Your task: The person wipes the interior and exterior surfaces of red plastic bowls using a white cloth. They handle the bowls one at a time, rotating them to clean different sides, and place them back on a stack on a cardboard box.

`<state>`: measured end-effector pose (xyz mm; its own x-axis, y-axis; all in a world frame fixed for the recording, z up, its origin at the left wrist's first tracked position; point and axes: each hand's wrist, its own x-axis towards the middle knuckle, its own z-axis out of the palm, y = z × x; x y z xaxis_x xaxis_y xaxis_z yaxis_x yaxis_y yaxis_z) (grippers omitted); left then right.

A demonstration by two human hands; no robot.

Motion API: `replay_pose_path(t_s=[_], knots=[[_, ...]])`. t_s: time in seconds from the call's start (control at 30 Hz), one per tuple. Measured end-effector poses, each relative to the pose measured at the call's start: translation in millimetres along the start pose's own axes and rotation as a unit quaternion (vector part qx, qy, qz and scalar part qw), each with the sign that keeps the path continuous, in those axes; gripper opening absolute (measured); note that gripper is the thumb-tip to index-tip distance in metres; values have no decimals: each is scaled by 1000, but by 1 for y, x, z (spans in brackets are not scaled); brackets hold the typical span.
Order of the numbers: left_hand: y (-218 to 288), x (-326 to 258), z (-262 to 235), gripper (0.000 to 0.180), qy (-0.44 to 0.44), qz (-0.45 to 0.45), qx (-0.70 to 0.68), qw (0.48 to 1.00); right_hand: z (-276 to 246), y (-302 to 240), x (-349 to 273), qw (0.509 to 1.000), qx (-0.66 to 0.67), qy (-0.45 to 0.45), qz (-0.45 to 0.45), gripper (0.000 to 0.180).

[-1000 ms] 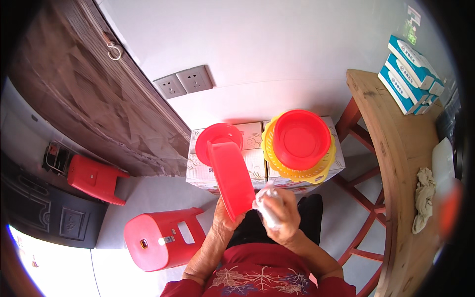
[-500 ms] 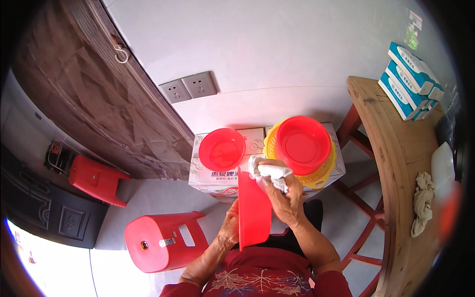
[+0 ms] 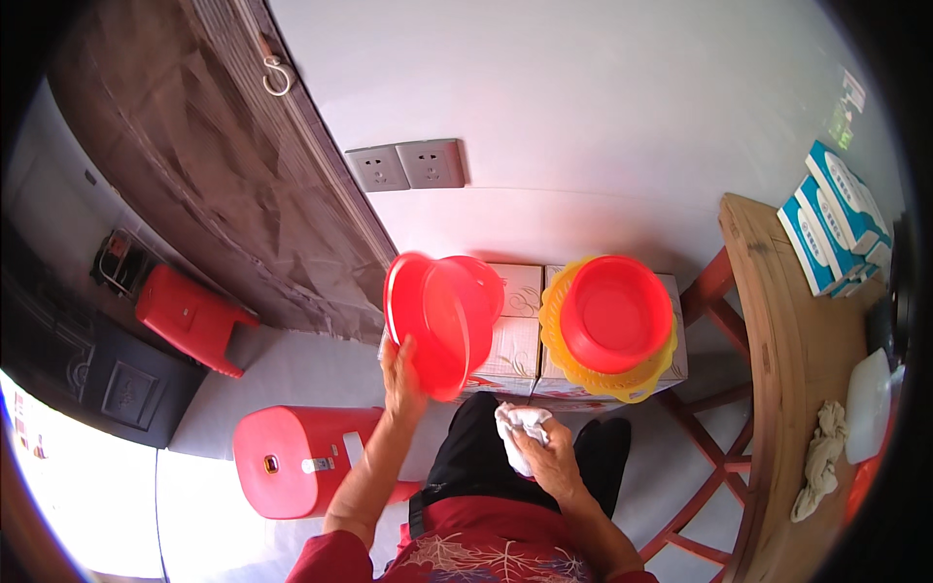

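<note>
Red basin (image 3: 424,325) tilts just ahead of our left hand (image 3: 401,381), which pinches its near edge; our right hand (image 3: 552,459), farther off, clutches a white cloth (image 3: 518,429).

A round, plain red plastic basin (image 3: 425,330) is held tilted in mid-air, seemingly empty. A soft white cloth (image 3: 520,428), crumpled and bunched, is held to its right, well apart.

Behind the far edge of the cartons (image 3: 515,342) rises a pale wall (image 3: 603,107); brown sheeting (image 3: 219,165) hangs past the left edge, a wooden table (image 3: 782,330) stands off the right; glare whitens the floor (image 3: 292,364) beyond the near left corner.
</note>
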<state>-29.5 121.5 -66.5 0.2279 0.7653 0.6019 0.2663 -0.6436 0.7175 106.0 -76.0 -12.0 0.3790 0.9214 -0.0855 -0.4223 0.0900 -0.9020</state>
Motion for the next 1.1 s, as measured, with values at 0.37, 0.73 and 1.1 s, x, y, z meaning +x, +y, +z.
replay_pose_path(t_s=[0.37, 0.73, 1.1], knots=[[-83, 62, 63, 27, 71, -270, 109, 954, -24, 22, -15, 995, -86, 56, 13, 24], [-75, 73, 66, 31, 18, -328, 194, 924, -25, 35, -16, 998, -47, 40, 12, 26], [-110, 63, 72, 49, 81, -236, 200, 948, -30, 31, -21, 996, -40, 47, 59, 28]])
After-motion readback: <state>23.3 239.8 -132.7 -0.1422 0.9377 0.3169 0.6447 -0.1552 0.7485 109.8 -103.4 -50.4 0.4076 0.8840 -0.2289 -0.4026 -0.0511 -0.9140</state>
